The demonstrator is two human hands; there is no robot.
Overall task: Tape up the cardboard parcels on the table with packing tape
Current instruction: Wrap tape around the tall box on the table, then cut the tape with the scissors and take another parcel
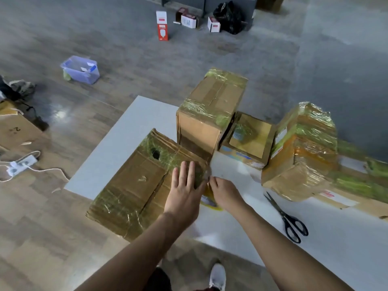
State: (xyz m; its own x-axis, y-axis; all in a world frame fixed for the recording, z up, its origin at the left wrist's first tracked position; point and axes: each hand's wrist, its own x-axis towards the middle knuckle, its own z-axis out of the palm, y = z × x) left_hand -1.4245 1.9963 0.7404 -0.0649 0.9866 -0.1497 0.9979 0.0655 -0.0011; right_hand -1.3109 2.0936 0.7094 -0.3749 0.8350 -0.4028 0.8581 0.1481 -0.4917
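Sealing my parcel (134, 185).
Left grip (184, 187) flat on its stiff, slick top; right grip (225, 193) seemingly pinching tape (208, 174) at its edge.

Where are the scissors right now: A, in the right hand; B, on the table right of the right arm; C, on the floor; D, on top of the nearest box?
B: the scissors lie on the table, apart from the right hand, which pinches tape at the box edge.
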